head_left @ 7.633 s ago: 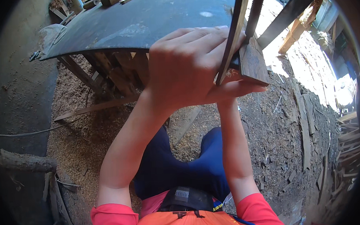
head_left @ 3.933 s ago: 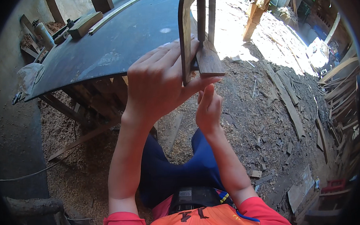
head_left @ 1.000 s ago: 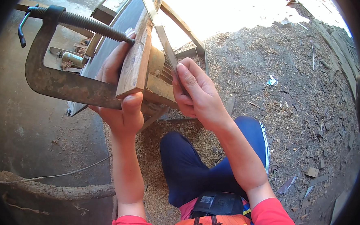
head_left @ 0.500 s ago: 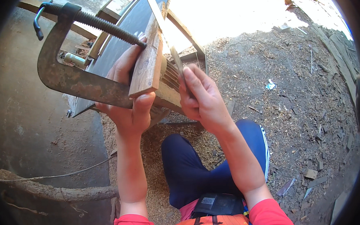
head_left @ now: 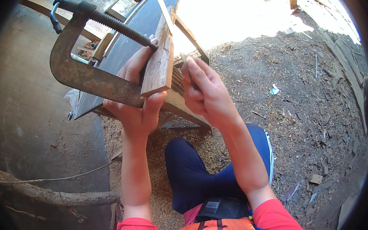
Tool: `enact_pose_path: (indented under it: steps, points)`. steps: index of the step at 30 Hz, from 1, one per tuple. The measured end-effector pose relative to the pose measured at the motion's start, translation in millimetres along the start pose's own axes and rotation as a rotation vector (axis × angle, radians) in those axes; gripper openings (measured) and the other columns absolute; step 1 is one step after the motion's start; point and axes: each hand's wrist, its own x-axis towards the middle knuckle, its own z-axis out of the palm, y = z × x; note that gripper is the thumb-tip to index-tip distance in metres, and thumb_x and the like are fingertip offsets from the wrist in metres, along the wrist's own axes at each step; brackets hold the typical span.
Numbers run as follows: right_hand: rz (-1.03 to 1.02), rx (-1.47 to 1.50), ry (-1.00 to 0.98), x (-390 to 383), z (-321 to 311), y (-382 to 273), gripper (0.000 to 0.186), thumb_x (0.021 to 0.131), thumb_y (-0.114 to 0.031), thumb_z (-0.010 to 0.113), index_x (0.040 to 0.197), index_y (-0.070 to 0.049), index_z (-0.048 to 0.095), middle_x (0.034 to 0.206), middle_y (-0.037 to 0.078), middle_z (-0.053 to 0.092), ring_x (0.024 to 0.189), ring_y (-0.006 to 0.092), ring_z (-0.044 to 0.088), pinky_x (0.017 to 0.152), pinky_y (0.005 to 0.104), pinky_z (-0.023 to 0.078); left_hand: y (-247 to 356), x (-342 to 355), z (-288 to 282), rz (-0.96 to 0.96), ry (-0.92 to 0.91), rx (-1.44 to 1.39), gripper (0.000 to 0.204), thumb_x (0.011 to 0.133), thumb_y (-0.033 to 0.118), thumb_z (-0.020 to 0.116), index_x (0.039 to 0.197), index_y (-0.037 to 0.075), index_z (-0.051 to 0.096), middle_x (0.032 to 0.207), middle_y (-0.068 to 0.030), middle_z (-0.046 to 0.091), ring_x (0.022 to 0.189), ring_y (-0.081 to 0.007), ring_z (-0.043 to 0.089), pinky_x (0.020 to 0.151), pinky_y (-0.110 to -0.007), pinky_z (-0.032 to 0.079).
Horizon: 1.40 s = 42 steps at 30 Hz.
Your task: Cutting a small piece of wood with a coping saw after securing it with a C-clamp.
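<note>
My left hand (head_left: 130,114) is closed round a short wooden board (head_left: 158,68), its thumb under the near end and its fingers along the left side. Beside that hand is a rusty C-clamp (head_left: 91,80); its threaded screw (head_left: 121,30) reaches the board's left face, and its lower jaw passes behind the near end. In my right hand (head_left: 207,91), just right of the board, is a long thin flat strip (head_left: 162,4) slanting up along the board's right edge. Glare washes out the strip's middle, so I cannot tell whether it is a file or a blade.
A dark-topped wooden bench (head_left: 135,28) stands under and behind the board. Sawdust and wood scraps (head_left: 316,179) litter the ground on the right. A rough branch (head_left: 55,193) lies at lower left on the concrete floor (head_left: 29,106). My knees (head_left: 186,156) are below the hands.
The clamp, the board and my left hand have shifted a little to the right in the picture. My right hand stays almost in place, so its gap to the board is narrower.
</note>
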Motion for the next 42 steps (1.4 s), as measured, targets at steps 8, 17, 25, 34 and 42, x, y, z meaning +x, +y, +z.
enact_pose_path:
  steps: [8,17,25,34,42]
  points:
    - [0.068,0.013,-0.059,-12.4,-12.1,11.9,0.03,0.118,-0.037,0.045,0.098,-0.014,0.05,0.061,-0.008,0.033,0.043,0.002,0.024,0.038,0.0224,0.018,0.8,1.6,-3.0,-0.008,-0.011,-0.014,0.079,0.101,0.068,0.056,0.136,-0.001,0.069,0.125,-0.0163,0.077,0.111,-0.0329,0.076,0.094,-0.04,0.059]
    - [0.0,-0.008,-0.044,-6.3,-5.8,2.2,0.031,0.118,-0.037,0.045,0.097,-0.014,0.049,0.06,-0.009,0.032,0.041,0.0017,0.022,0.037,0.0229,0.017,33.7,17.1,-9.4,-0.169,-0.04,-0.081,0.081,0.101,0.068,0.056,0.136,-0.004,0.068,0.127,-0.017,0.076,0.113,-0.0327,0.076,0.095,-0.04,0.059]
    - [-0.046,-0.034,-0.038,12.2,0.5,-10.9,0.031,0.118,-0.036,0.045,0.096,-0.014,0.049,0.06,-0.009,0.031,0.042,0.0019,0.023,0.037,0.0232,0.017,-2.3,4.9,5.5,0.042,0.05,-0.087,0.082,0.1,0.07,0.058,0.135,-0.004,0.068,0.127,-0.0182,0.076,0.114,-0.0329,0.076,0.096,-0.041,0.059]
    - [-0.061,-0.092,-0.105,13.7,4.5,-22.4,0.033,0.118,-0.037,0.044,0.095,-0.014,0.048,0.061,-0.009,0.031,0.042,0.0019,0.023,0.038,0.0231,0.017,-1.6,3.2,11.2,0.024,0.108,-0.113,0.082,0.098,0.071,0.059,0.133,-0.003,0.07,0.126,-0.018,0.076,0.114,-0.0329,0.076,0.096,-0.041,0.06]
    - [0.019,0.009,0.003,-32.8,-3.1,-5.7,0.032,0.119,-0.038,0.04,0.1,-0.013,0.046,0.061,-0.006,0.031,0.042,0.0033,0.02,0.039,0.024,0.017,24.5,12.0,-4.8,-0.1,-0.015,0.044,0.08,0.098,0.073,0.059,0.134,0.002,0.071,0.126,-0.0156,0.076,0.114,-0.0325,0.076,0.095,-0.04,0.061]
